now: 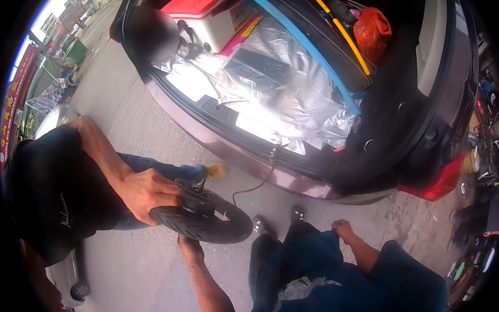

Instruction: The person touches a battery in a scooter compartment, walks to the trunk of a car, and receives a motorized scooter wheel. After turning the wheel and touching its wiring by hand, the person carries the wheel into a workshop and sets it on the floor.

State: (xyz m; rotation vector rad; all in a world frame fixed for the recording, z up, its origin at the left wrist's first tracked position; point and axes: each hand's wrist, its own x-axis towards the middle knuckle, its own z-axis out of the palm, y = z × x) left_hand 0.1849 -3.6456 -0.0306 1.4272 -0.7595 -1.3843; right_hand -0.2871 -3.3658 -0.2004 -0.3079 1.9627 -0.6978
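Observation:
A black-tyred wheel [202,215] with a dark hub is held tilted in front of me. My left hand [190,248] is against the underside of its tyre, with its fingers mostly hidden behind the rubber. From the left, another person's hand [152,195] grips the top of the same tyre. A thin dark cable [250,188] runs from near the wheel to a small connector [274,153] at the car's boot edge. My right hand [343,230] hangs beside my right thigh, its fingers loosely curled with nothing visible in them.
The open car boot [215,127] has a silver sheet [308,101], a white box with a red lid [206,31], a blue tube [306,41], a yellow pole [344,34] and an orange bag [373,33]. A red tail light [440,181] is at right.

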